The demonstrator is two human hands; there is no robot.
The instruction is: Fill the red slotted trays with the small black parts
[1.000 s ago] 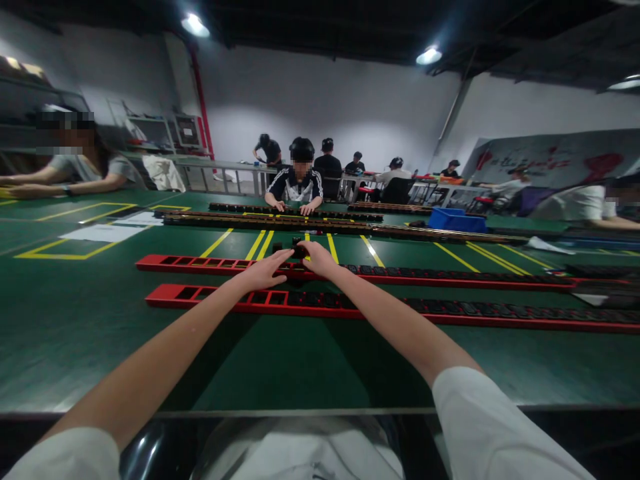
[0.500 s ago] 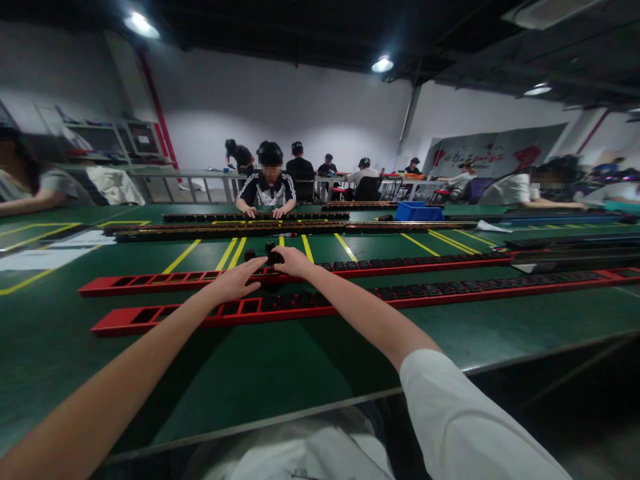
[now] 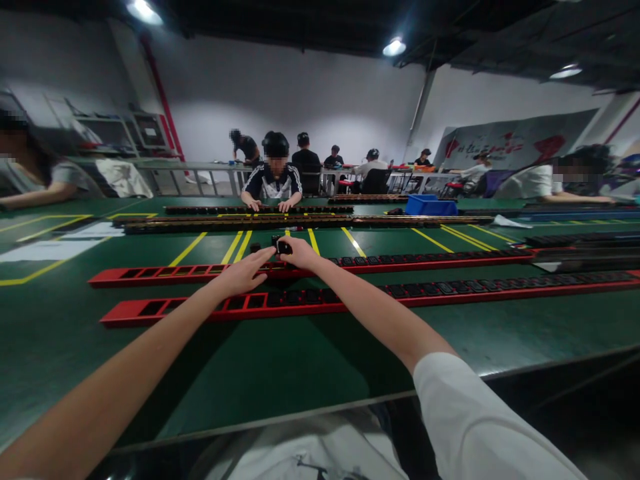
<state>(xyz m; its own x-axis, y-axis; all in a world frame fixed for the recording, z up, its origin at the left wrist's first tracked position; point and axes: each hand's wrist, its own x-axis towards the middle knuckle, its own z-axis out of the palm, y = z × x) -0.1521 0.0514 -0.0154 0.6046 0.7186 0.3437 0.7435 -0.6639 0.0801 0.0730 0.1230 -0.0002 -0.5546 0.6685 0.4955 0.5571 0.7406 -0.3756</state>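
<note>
My right hand (image 3: 301, 253) is closed on a small black block (image 3: 284, 247), held just above the farther red slotted strip (image 3: 107, 277). My left hand (image 3: 241, 275) reaches over the same strip with fingers stretched and thumb apart; its fingertips come up to the block, and I cannot tell whether they touch it. Behind the left fingers stands another small black piece (image 3: 255, 247), partly hidden. Closer to me lies a second red slotted strip (image 3: 120, 316). Both strips have open slots at the left and black square inserts (image 3: 313, 295) farther right.
Dark long strips (image 3: 200, 225) lie across the green table (image 3: 280, 360) beyond the red ones. A blue bin (image 3: 431, 205) stands at the back right, white paper (image 3: 55, 250) at the left. A co-worker (image 3: 273, 173) sits opposite; others sit at both sides.
The view has shifted slightly, so the table appears a little to the right and higher. The right hand now shows the black block more plainly at its fingertips; the left hand stays beside it.
</note>
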